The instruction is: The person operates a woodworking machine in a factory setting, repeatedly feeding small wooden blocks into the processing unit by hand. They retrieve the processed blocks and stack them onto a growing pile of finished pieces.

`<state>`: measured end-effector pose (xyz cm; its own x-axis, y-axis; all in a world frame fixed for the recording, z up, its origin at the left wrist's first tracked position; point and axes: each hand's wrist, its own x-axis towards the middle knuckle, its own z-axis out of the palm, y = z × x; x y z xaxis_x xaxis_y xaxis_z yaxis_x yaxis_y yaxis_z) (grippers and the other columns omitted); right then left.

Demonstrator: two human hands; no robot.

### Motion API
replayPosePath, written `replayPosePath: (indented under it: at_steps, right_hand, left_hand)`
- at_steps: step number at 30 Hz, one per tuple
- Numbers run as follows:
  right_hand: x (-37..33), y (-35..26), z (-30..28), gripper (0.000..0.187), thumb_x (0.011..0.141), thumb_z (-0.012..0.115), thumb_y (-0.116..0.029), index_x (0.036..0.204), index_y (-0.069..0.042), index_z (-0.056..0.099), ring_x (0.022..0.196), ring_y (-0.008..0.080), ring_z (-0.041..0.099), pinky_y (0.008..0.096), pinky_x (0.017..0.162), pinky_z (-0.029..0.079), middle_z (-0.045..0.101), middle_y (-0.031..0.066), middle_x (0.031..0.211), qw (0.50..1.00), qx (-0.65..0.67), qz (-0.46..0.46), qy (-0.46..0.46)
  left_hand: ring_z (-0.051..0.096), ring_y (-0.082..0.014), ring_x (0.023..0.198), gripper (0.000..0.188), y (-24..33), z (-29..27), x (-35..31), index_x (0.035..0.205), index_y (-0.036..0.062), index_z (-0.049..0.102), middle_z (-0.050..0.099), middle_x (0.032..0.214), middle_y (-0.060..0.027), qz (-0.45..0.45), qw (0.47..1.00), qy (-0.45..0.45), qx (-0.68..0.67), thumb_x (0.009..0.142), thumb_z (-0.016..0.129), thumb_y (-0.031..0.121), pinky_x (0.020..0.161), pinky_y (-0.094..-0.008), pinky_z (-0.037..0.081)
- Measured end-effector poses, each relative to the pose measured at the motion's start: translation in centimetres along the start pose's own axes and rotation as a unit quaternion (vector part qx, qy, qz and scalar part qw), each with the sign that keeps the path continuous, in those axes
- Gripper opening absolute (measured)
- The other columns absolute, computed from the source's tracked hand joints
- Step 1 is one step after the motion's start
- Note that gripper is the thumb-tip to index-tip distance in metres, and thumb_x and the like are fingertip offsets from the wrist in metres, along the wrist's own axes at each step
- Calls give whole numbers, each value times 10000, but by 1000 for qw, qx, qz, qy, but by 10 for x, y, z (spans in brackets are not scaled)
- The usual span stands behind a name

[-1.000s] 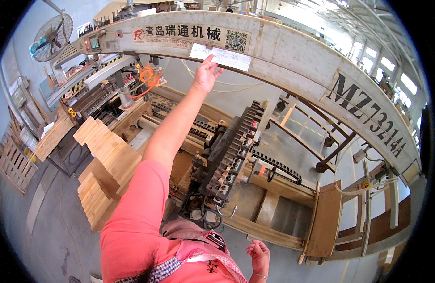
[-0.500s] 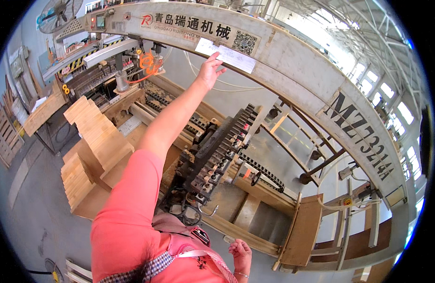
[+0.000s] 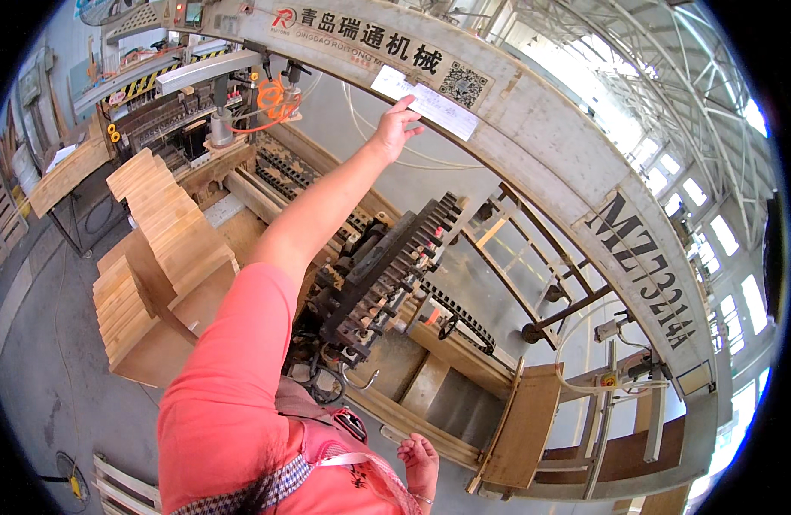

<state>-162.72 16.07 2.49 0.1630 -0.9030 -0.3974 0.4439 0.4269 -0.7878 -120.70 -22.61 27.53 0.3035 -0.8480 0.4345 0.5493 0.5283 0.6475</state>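
My left hand is raised on a stretched arm to the machine's long beam. Its fingers are apart, and one fingertip meets the lower edge of the white paper slips stuck there. No object shows in that hand. Low in front of my body, my right hand is held with curled fingers; whether anything is inside cannot be made out. Between the two hands lies a dark drilling-head row with many fittings. The pale beam arches over it.
Stacked wooden boards stand at the left beside the machine frame. An orange coiled hose hangs near the far left. A handwheel and a brown panel are on the right. A wheeled metal frame stands beyond.
The view has shifted slightly, so the machine's right part and the boards sit further left. My left hand stays at the paper slips, and my right hand remains curled.
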Motion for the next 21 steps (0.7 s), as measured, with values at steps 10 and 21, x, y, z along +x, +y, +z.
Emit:
replayPosePath:
  at_steps: [10,21]
  right_hand:
    - [-8,9,15,225,863,558,-113,1032,35,546,700,189,602,279,609,489,622,132,837,1000,4,-3,7]
    - [-11,21,35,206,858,556,-93,1025,27,555,691,188,603,277,611,494,623,126,826,1000,6,-5,15]
  left_hand:
    - [424,-168,1070,638,-1,-4,1,1348,25,287,357,1311,-89,-3,1000,-8,-3,759,523,84,820,-337,431]
    - [435,-160,994,643,-2,-8,2,1343,37,305,445,1129,-67,-12,1000,-19,-8,748,539,98,817,-318,433]
